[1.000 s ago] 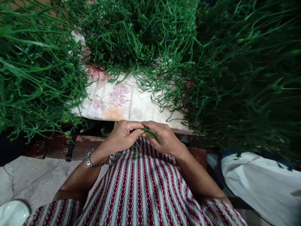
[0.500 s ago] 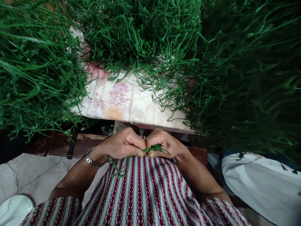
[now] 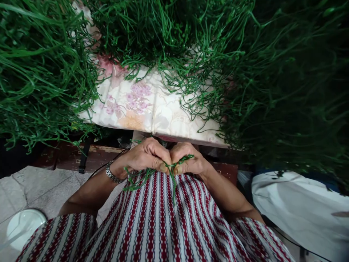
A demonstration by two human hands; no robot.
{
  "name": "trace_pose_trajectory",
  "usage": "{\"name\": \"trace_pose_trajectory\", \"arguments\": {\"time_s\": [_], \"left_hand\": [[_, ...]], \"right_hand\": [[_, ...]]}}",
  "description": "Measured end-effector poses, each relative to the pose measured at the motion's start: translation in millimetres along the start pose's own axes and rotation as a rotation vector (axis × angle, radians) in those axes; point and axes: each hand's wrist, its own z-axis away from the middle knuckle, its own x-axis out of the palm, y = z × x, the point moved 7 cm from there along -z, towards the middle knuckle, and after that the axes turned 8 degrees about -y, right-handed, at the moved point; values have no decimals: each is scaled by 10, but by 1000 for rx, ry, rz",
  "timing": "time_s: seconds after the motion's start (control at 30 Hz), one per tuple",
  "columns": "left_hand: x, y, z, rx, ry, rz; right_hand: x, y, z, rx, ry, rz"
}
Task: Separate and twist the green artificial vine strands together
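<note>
My left hand [image 3: 144, 156] and my right hand [image 3: 188, 160] meet over my lap, thumbs nearly touching. Both pinch a small bunch of thin green stems [image 3: 172, 171]. One stem hangs down between the thumbs; more stems [image 3: 135, 178] trail out under my left hand onto my striped red and white garment [image 3: 163, 225]. A metal bracelet [image 3: 111, 174] sits on my left wrist. Just beyond my hands lies a floral cloth [image 3: 141, 109] on a low surface.
Large heaps of green stems fill the left [image 3: 38, 69], the top middle [image 3: 163, 36] and the right [image 3: 286, 91]. A white cloth or bag [image 3: 300, 207] lies at lower right. A white bowl [image 3: 23, 227] stands on the tiled floor at lower left.
My hands have drawn closer to my body and closed into a thumb-to-thumb pinch. A stem now hangs straight down between them, and the view has tilted slightly.
</note>
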Motion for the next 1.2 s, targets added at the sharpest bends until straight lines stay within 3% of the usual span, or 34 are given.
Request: {"name": "trace_pose_trajectory", "arguments": {"time_s": [0.2,0.4,0.5,0.57,0.67,0.83,0.97,1.07,1.2], "left_hand": [[19,17,-44,16,-20,9],[33,23,-2,89,-3,16],[37,-9,35,117,2,95],[-38,-3,54,138,121,122],[-180,84,81,185,341,106],[-303,273,63,246,515,139],[-361,332,35,286,655,127],[-370,335,2,347,717,92],[-364,332,-24,386,759,-7]], "right_hand": [[17,-109,-33,-9,-140,69],[17,-106,-65,-99,-65,-39],[50,-127,-56,-220,-38,-187],[-4,-152,-26,-266,56,-226],[-182,-176,46,-156,277,-55],[-338,-459,119,-53,454,445],[-366,-506,121,28,596,447],[-358,-424,61,118,622,492],[-330,-332,-35,130,574,549]]}}
